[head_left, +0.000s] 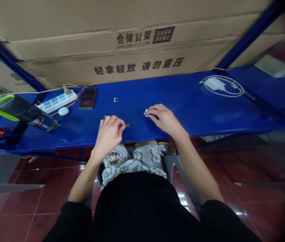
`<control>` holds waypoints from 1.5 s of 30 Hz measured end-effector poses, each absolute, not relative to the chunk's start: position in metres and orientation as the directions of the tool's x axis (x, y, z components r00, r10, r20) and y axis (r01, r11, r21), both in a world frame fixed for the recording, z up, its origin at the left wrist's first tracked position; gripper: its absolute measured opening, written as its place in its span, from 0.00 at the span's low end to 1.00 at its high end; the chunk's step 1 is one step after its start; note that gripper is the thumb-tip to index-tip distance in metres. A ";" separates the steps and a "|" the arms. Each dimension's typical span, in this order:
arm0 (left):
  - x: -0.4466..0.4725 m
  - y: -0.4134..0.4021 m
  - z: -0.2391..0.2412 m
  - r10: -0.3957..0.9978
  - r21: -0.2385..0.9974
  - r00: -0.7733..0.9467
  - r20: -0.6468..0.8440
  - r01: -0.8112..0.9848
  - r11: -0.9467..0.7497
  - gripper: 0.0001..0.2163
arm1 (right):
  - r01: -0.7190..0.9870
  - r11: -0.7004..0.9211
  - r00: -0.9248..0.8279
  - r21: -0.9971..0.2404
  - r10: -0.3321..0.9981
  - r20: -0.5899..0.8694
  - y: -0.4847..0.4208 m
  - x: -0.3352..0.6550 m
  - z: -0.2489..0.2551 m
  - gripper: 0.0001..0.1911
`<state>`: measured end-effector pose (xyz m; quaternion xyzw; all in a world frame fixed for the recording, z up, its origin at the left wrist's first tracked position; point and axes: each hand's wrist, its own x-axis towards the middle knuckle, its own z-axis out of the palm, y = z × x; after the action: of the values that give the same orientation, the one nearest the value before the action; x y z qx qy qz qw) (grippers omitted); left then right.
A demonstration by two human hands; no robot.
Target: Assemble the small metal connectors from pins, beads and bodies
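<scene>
My left hand [110, 132] hovers over the near part of the blue shelf [177, 97], thumb and index finger pinched on a thin brass-coloured piece [127, 124] that sticks out to the right. My right hand [167, 121] reaches down to a little cluster of small white pieces [146, 112], fingertips together at its edge; whether a piece is between them is hidden. Farther back lie two small pins with white parts [115, 99], side by side. Just behind my left knuckles another tiny brass-coloured bit [105, 117] peeks out, mostly covered.
At left stand a white power strip [58, 102], a light-coloured round object [63, 111] and a dark bottle with a lime-green loop [28, 112]. A blurred-out dark object [88, 98] is beside them. A white charger with coiled cable [215, 84] lies right. Cardboard [76, 50] walls the back.
</scene>
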<state>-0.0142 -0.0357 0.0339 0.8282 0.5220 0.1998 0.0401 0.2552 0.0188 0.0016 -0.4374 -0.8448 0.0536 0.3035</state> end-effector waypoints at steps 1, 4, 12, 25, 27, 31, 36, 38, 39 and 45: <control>-0.024 -0.036 0.035 0.892 0.268 0.346 0.290 0.866 -0.423 0.04 | 0.718 0.604 -0.425 -0.346 0.774 0.469 0.018 0.254 0.002 0.13; -0.055 -0.036 0.035 0.926 0.252 0.244 0.289 0.913 -0.319 0.04 | 0.728 0.594 -0.412 -0.343 0.778 0.474 0.016 0.250 0.005 0.15; -0.075 -0.024 0.023 0.950 0.203 0.194 0.244 0.948 -0.246 0.05 | 0.727 0.593 -0.393 -0.347 0.773 0.498 0.017 0.242 0.002 0.16; -0.078 -0.021 0.018 0.940 0.263 0.181 0.290 0.929 -0.260 0.07 | 0.716 0.585 -0.387 -0.380 0.786 0.482 0.015 0.242 0.003 0.15; -0.077 -0.020 0.017 0.939 0.272 0.173 0.297 0.927 -0.257 0.07 | 0.713 0.587 -0.388 -0.383 0.786 0.481 0.015 0.242 0.004 0.15; -0.077 -0.018 0.016 0.940 0.303 0.156 0.302 0.919 -0.250 0.08 | 0.713 0.585 -0.384 -0.387 0.787 0.483 0.014 0.242 0.003 0.15; -0.083 -0.017 0.015 0.941 0.346 0.129 0.311 0.907 -0.239 0.08 | 0.691 0.592 -0.383 -0.415 0.786 0.485 0.013 0.240 0.006 0.14; -0.086 -0.018 0.014 0.941 0.356 0.120 0.315 0.905 -0.235 0.07 | 0.681 0.607 -0.401 -0.410 0.777 0.485 0.017 0.235 0.012 0.13; -0.087 -0.018 0.014 0.941 0.360 0.116 0.318 0.903 -0.233 0.07 | 0.677 0.619 -0.424 -0.398 0.770 0.476 0.021 0.232 0.016 0.13; -0.088 -0.019 0.012 0.940 0.363 0.124 0.319 0.900 -0.242 0.06 | 0.680 0.678 -0.575 -0.277 0.729 0.372 0.077 0.193 0.035 0.15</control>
<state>-0.0879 -0.0190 0.0122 0.7484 0.6144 0.2463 0.0404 0.1930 0.0768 0.0345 -0.3977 -0.8859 0.0518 0.2330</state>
